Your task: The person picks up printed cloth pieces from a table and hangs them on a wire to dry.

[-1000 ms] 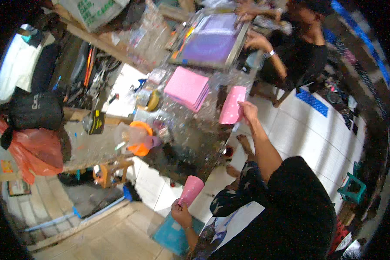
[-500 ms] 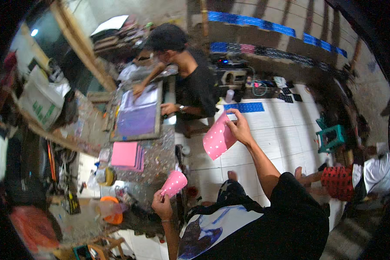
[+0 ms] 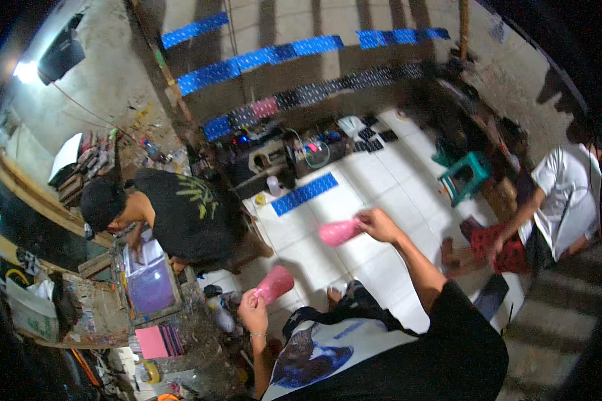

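My left hand [image 3: 253, 314] pinches the end of a pink sheet [image 3: 277, 282], which curls into a loose tube pointing up and right. Farther right, over the white tiles, my right hand [image 3: 379, 225] grips the edge of a second pink sheet [image 3: 338, 232]. That one is curled too and points left; both are smeared by motion. The two sheets are apart, neither touching the floor. Left of my left hand, a stack of pink and darker sheets [image 3: 153, 341] lies on the stained worktable [image 3: 90, 311], below a framed printing screen [image 3: 155, 292].
A co-worker in black [image 3: 184, 207] bends over the screen. Blue patterned sheets [image 3: 306, 194] lie on the tiled floor; blue sheets [image 3: 211, 75] and black sheets [image 3: 328, 88] line the back ledges. A green stool [image 3: 467, 177] and a person in a white shirt [image 3: 563, 190] are at the right.
My view has swung right, away from the worktable. My left hand and its sheet have moved off the table's edge toward the floor area. The right sheet, spread before, now looks narrowly curled.
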{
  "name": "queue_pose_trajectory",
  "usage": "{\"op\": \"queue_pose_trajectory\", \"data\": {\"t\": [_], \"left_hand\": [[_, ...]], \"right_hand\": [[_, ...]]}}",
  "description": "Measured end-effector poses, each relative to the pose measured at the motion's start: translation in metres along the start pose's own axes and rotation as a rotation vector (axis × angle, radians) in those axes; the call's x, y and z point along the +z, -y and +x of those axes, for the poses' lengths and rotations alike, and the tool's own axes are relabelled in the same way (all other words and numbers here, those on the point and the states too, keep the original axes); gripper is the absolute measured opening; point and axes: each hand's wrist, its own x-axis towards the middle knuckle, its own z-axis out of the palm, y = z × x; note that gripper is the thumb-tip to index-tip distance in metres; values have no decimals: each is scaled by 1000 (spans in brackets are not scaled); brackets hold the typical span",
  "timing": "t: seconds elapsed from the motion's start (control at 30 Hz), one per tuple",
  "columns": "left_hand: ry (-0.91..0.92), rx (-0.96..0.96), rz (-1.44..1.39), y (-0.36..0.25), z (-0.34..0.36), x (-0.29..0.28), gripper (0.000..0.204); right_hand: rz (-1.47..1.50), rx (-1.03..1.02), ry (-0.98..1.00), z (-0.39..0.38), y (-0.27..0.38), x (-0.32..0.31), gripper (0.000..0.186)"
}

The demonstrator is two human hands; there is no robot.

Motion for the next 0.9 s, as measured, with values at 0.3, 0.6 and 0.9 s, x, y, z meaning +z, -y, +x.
{"op": "queue_pose_trajectory", "data": {"t": [0.3, 0.6, 0.9], "left_hand": [[37, 289, 325, -24, 133, 109, 22], [-33, 277, 558, -34, 280, 184, 22], [-252, 196, 312, -53, 392, 216, 20]], "right_hand": [[-430, 137, -179, 28, -91, -103, 23], [91, 85, -327, 216, -119, -154, 14], [250, -392, -271, 552, 92, -273, 16]]}}
